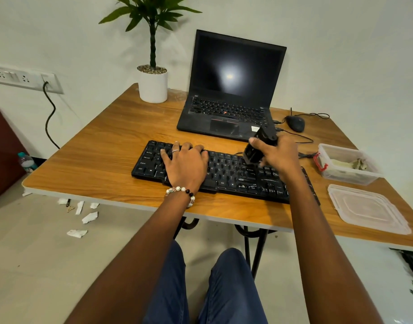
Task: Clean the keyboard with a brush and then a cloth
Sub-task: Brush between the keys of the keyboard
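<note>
A wooden table is filling the middle of the view, its near edge running just above the person's knees, with bare tabletop lying open to the left of a black keyboard. The keyboard is lying near that front edge, in front of an open laptop. At the right edge a clear plastic container is sitting beside the keyboard's end, its lid lying flat nearer the corner. The left hand is resting on the keyboard's left half, fingers spread flat over the keys. The right hand is gripping a black brush, tilted, its lower end touching the keys right of centre.
</note>
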Demonstrator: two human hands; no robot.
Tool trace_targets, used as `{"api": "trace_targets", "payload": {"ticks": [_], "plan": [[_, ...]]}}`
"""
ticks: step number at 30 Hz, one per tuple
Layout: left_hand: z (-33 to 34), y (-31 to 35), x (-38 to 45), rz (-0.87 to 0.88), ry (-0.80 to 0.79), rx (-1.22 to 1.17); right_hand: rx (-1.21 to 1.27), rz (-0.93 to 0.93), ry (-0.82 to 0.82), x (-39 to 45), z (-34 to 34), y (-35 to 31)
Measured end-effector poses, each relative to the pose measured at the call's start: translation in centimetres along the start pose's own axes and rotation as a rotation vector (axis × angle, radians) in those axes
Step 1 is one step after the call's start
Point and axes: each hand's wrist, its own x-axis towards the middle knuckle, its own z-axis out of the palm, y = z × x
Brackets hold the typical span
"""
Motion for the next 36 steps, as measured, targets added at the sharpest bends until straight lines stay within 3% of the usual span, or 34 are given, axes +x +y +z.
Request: {"api": "trace_targets", "payload": {"ticks": [8,13,22,29,34,36], "plan": [[-0.1,0.0,0.0,-0.002,-0.001,0.001,-0.046,0.098,-0.146,-0.2,-1.4,-1.8],[-0.2,0.1,-0.1,-0.003,-0.009,0.005,-0.039,0.004,0.054,-0.4,0.8,-1.3],[0.1,0.0,0.0,-0.004,0.0,0.003,-0.14,0.087,-0.091,-1.2,-0.1,-1.2],[0.0,0.1,0.0,-0.004,-0.002,-0.006,-0.136,-0.014,0.114,-1.7,0.4,-0.1],[0.0,0.0,0.0,-0.006,0.001,-0.002,-0.142,0.077,-0.032,-1.7,-0.9,-0.9],[0.0,0.1,-0.1,-0.006,0.004,-0.003,-0.081,0.065,-0.007,-1.7,-0.9,-1.1]]}}
